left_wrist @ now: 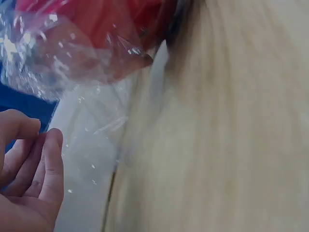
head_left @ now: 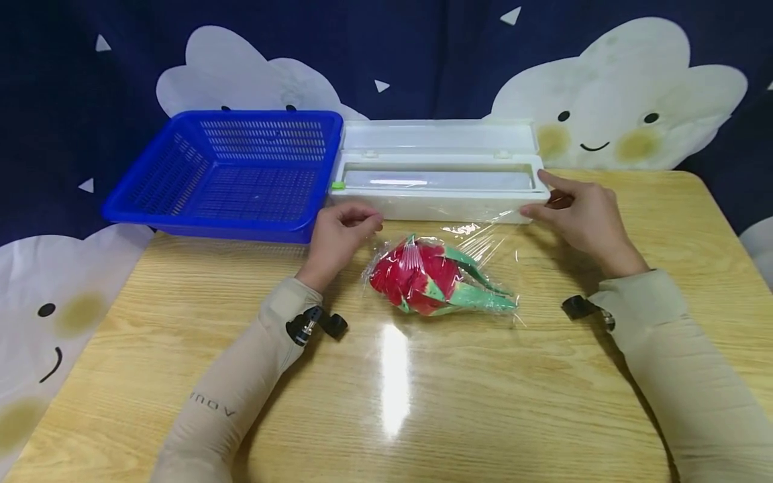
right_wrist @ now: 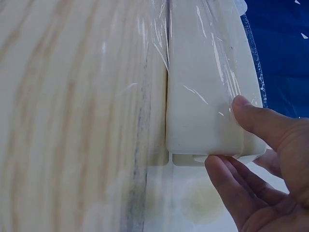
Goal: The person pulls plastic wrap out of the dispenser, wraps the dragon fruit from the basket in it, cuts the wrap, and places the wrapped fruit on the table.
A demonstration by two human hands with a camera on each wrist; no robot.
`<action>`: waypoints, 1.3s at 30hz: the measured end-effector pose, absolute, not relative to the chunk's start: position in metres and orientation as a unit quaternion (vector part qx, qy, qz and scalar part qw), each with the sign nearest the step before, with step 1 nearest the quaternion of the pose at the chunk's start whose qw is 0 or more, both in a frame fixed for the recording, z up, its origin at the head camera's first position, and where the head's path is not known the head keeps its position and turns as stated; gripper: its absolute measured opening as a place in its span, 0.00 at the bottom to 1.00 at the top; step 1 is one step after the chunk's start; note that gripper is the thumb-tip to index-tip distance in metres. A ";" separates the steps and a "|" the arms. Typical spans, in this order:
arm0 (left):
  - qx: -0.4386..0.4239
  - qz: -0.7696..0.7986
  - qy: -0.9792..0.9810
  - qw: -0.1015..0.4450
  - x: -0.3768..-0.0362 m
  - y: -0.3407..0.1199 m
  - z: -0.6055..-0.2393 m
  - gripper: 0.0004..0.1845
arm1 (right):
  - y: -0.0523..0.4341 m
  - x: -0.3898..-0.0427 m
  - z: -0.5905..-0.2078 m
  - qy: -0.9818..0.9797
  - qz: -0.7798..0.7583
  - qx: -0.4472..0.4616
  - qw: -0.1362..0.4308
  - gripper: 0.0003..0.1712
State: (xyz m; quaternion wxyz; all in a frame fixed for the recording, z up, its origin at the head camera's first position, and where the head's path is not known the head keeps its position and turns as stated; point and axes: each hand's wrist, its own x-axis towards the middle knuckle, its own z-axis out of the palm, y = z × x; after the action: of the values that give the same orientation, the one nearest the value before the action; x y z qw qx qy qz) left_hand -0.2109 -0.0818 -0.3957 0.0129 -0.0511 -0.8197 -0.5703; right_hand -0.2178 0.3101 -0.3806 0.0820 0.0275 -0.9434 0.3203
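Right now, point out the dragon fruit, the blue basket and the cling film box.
dragon fruit (head_left: 413, 276): head view, on the red body under the film.
blue basket (head_left: 151, 178): head view, on its left mesh wall.
cling film box (head_left: 435, 204): head view, on the white front wall.

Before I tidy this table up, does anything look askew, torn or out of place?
Nothing looks damaged or spilled. The red and green toy dragon fruit lies under clear cling film that runs to the open white plastic film dispenser box. The film is crinkled around the fruit. The blue plastic mesh basket sits squarely beside the box.
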 end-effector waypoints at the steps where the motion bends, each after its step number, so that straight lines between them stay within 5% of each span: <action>1: -0.047 -0.580 -0.813 0.008 -0.211 -0.083 -0.398 0.09 | 0.309 -0.218 -0.380 -0.944 0.320 0.027 0.079 0.45; 21: 0.021 -0.633 -0.774 -0.003 -0.213 -0.086 -0.405 0.14 | 0.305 -0.215 -0.371 -0.947 0.316 -0.008 0.055 0.49; 29: 0.052 -0.645 -0.763 -0.005 -0.213 -0.087 -0.406 0.23 | 0.303 -0.213 -0.371 -0.942 0.310 0.026 0.127 0.33; 39: 0.048 -0.646 -0.762 -0.025 -0.213 -0.088 -0.404 0.25 | 0.302 -0.209 -0.368 -0.946 0.282 0.056 0.149 0.17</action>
State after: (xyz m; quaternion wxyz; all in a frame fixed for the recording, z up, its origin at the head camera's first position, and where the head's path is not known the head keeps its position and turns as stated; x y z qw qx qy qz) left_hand -0.2130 -0.0879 -0.4041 -0.0246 0.0484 -0.7616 -0.6458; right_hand -0.2094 0.3019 -0.3676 0.1489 0.0562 -0.9463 0.2816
